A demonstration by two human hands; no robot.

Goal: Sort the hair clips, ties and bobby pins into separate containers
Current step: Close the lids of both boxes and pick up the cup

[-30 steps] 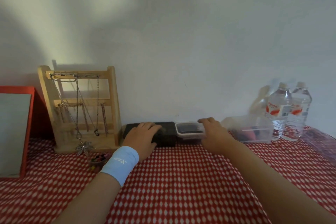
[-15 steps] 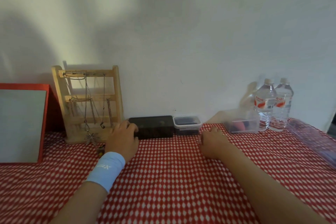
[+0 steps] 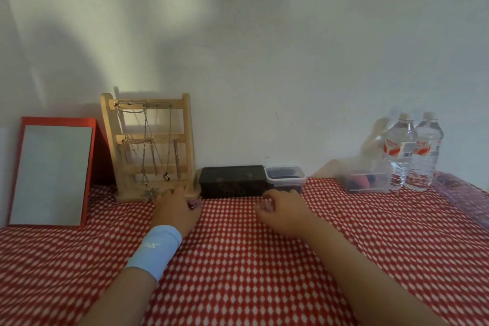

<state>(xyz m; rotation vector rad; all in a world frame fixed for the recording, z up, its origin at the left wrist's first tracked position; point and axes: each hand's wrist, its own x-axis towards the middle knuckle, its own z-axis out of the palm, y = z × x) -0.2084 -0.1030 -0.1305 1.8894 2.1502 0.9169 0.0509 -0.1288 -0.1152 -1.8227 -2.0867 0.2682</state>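
Black container [image 3: 232,182] against wall | left hand [image 3: 174,210], right hand [image 3: 287,216] fingers loose on tablecloth [image 3: 238,267] near it

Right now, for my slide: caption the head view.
Left hand, right hand over checked cloth before black box, clear tub.

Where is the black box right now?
In the head view, the black box sits centrally against the wall, wooden jewellery stand to its left, small clear tub to its right.

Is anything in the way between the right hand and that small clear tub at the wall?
Nothing visible. The right hand lies right before the small clear tub, no object between. The black box stands to its left.
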